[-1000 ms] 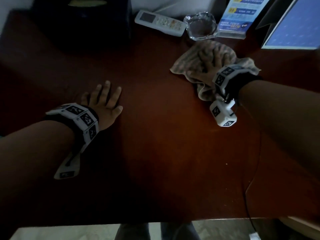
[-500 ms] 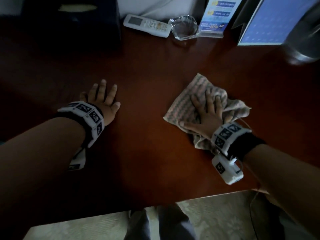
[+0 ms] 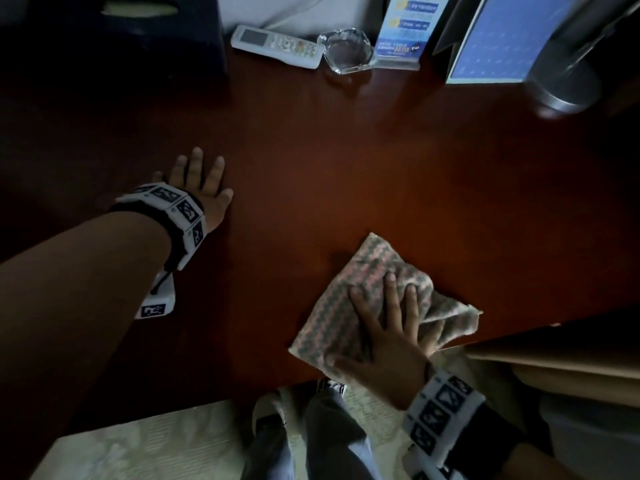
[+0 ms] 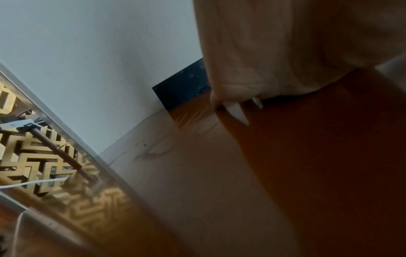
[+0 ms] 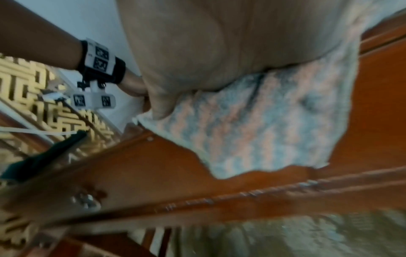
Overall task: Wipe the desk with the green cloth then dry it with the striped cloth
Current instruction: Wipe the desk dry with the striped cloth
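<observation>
The striped cloth [image 3: 360, 289], pink and grey-green, lies crumpled on the dark red-brown desk [image 3: 346, 168] close to its near edge. My right hand [image 3: 384, 327] lies flat on it with fingers spread, pressing it to the wood; the right wrist view shows the palm [image 5: 219, 43] on the same cloth [image 5: 263, 130]. My left hand [image 3: 199, 181] rests flat on the bare desk to the left, fingers straight, holding nothing; its palm [image 4: 285, 43] fills the left wrist view. No green cloth is in view.
Along the desk's far edge stand a white remote [image 3: 277, 45], a glass ashtray [image 3: 346, 51], a blue card stand [image 3: 405, 29], a blue calendar [image 3: 502, 39] and a metal container [image 3: 561, 81]. A dark box [image 3: 114, 36] sits far left. My legs [image 3: 311, 441] are below.
My right hand has dragged the striped cloth from near the ashtray back toward the near edge of the desk. The left hand has stayed flat in place.
</observation>
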